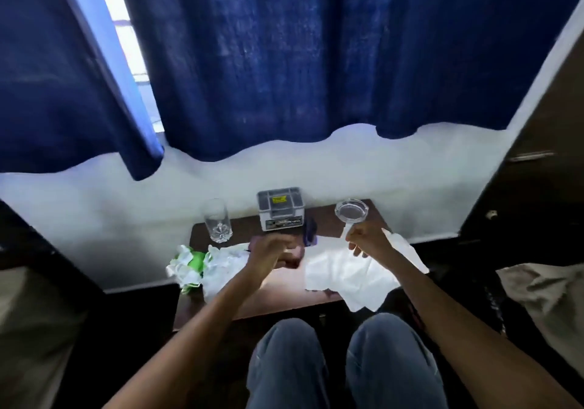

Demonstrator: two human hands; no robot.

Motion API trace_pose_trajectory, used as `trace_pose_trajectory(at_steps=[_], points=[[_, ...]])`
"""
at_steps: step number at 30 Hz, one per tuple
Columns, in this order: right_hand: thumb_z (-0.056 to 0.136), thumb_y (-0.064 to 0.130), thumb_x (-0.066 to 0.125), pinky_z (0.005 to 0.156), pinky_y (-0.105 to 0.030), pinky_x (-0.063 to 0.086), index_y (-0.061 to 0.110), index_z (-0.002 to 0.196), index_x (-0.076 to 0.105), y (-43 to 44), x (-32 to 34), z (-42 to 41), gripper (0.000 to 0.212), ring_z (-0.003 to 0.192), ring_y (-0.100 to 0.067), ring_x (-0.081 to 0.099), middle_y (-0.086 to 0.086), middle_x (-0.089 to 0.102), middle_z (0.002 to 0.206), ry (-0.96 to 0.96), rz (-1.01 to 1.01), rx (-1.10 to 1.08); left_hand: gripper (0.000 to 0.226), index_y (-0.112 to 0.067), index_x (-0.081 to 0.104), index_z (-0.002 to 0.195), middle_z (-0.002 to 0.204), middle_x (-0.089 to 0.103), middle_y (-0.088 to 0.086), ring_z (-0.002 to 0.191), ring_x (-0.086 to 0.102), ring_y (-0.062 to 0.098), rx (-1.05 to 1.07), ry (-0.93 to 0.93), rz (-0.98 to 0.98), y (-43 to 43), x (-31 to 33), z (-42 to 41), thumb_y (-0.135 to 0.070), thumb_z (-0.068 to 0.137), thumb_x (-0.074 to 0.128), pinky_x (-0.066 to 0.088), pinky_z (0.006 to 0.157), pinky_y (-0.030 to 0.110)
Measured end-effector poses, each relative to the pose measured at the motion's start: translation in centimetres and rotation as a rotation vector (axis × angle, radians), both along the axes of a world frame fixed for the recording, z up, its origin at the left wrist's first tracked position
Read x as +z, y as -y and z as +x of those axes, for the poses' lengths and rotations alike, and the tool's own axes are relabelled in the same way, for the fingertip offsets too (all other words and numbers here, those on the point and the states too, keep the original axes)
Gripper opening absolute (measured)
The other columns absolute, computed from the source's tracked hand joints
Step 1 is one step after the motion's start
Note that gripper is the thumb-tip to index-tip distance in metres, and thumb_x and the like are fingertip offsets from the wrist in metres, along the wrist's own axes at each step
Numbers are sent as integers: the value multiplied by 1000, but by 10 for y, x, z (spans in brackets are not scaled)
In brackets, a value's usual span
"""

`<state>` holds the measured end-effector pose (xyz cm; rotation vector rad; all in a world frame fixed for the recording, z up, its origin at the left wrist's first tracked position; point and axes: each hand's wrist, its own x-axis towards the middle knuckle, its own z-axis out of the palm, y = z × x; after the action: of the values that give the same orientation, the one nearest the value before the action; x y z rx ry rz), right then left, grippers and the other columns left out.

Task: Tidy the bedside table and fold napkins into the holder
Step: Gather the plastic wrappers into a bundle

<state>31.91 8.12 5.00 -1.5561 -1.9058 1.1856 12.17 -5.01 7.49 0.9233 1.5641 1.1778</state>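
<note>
Napkins (347, 271) lay loose along the table's (320, 219) front edge; holder (279, 208) stood back-centre; left hand (273, 252) and right hand (368, 239) curled, apart, grips unclear; tidying seemed underway; folding next needed a flat napkin.

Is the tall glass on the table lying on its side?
No, the glass stands upright at the back left of the table.

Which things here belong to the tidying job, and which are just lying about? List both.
Job: bedside table, napkin holder, flat napkin, crumpled napkins, drinking glass, ashtray.
Lying about: blue curtain, beige fabric at right.
</note>
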Motion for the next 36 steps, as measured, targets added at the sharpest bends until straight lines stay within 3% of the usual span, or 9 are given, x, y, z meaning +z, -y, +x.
trace_pose_trajectory(at_steps=[9,12,14,16,18,21,25,29,36], points=[[85,8,52,44,-17,36,12,68,58,44,-15,-91,19,42,-9,53,-8,58,64,27,-174,265,37,-15,59,72,78,65,6,71,58,18,530,-95,48,51,-34,-92,11,87,38,45,49,9],[86,5,55,46,-18,39,-5,88,65,57,-19,-110,15,52,-7,51,-9,55,71,24,-83,297,36,-18,61,69,88,66,12,78,61,24,615,-98,5,62,-52,-109,10,82,44,52,68,28],[84,3,57,51,-5,39,4,108,67,64,-22,-122,26,56,8,56,3,63,85,-38,-11,341,30,-16,66,75,92,69,11,88,64,29,640,-150,-38,68,-63,-114,8,79,48,50,81,36],[76,16,60,71,-4,46,8,118,64,65,-32,-132,43,78,19,58,6,63,111,-55,85,378,28,-11,71,88,100,70,12,96,63,30,674,-285,-87,72,-67,-113,6,77,51,46,82,32],[71,11,62,102,-28,43,8,123,60,59,-50,-142,52,114,-8,58,-6,60,127,-48,104,340,31,-15,72,95,111,67,11,102,59,32,726,-458,-145,75,-68,-113,1,76,53,44,88,33],[81,-4,56,109,-23,26,8,138,40,62,-66,-153,60,136,-23,37,-10,41,145,55,47,395,36,-21,68,106,128,57,6,114,52,33,744,-495,-226,73,-73,-119,-7,76,54,40,97,38],[84,0,51,106,-23,30,10,135,46,64,-79,-162,52,128,-24,46,-12,47,140,84,29,327,41,-9,62,118,132,56,13,120,52,31,564,-391,-205,68,-86,-128,-4,78,54,39,99,34],[79,-6,50,88,-36,49,4,115,60,62,-73,-165,39,83,-19,53,-3,56,93,20,64,202,38,-7,62,118,123,62,16,113,58,30,516,-354,-217,67,-90,-125,0,81,54,43,96,33],[79,-3,48,67,-40,55,14,94,64,47,-42,-135,28,73,-23,60,-2,59,82,-83,70,84,31,-16,64,101,111,66,15,89,64,24,513,-151,-147,57,-95,-125,5,83,49,51,81,33]])
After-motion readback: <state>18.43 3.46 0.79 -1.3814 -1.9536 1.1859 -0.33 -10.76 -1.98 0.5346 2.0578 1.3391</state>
